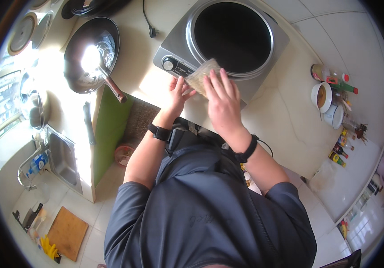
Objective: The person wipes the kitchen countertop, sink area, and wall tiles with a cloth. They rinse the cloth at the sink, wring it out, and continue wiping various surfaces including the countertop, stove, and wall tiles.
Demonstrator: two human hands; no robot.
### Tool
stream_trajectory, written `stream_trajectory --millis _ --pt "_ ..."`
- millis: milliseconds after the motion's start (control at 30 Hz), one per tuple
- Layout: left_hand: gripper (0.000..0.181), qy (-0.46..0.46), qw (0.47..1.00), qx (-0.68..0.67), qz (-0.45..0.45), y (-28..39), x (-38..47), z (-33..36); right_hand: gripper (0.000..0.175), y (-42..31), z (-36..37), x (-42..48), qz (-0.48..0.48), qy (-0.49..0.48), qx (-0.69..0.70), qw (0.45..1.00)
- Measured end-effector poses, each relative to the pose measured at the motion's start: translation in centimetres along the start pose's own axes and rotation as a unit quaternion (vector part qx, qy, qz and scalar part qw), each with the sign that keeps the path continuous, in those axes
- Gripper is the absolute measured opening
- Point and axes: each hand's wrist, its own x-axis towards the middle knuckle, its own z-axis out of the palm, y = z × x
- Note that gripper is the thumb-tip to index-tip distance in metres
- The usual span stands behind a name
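Note:
A tan, mesh-like cloth [201,75] covers part of the front edge of a silver electric cooktop [252,82] with a round black glass plate [233,37]. My right hand [224,100] lies over the cloth with fingers extended and holds it; its thumb is hidden. My left hand [177,95] is at the cloth's left corner, fingers partly spread, below the control knob [169,64]. Whether the left fingers pinch the cloth cannot be told. Each wrist wears a black strap.
A dark wok [78,72] containing a wooden-handled utensil [114,88] stands left. Near it lies a power plug [152,32]. Bottles [341,87] and white enamel bowls [333,116] line the right wall. Lower left are a steel sink [63,157] and a wooden cutting board [67,232].

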Motion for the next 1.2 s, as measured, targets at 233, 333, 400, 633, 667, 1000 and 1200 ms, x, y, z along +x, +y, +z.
stream_trajectory --millis 233,333,400,633,667,1000,1200 --pt "0.026 -0.082 0.995 0.035 0.053 0.0 1.2 -2.1 0.046 -2.8 8.6 2.2 -0.02 -0.087 -0.057 0.994" --pt "0.023 -0.156 0.983 0.022 0.089 0.1 1.3 -2.9 0.042 -2.3 8.0 1.9 -0.088 -0.085 -0.068 0.99" --pt "0.023 -0.127 0.99 0.021 0.061 0.3 1.0 -3.4 0.036 -1.9 6.4 2.5 -0.142 -0.114 -0.044 0.982" --pt "0.04 0.014 0.999 0.031 0.032 2.2 -0.6 -3.4 0.038 -2.6 -1.2 6.7 0.012 -0.052 0.115 0.992" --pt "0.041 0.034 0.998 0.041 0.044 2.7 -0.7 -3.2 0.038 -2.9 -1.7 7.9 0.01 0.011 0.12 0.993" --pt "0.046 0.058 0.919 0.051 0.386 4.0 -3.6 -1.1 0.047 -7.7 1.7 9.7 -0.046 -0.199 0.4 0.894" --pt "0.027 0.177 0.906 0.071 0.377 6.2 -1.3 -1.1 0.036 -1.8 -1.6 5.2 0.046 0.013 0.263 0.964"
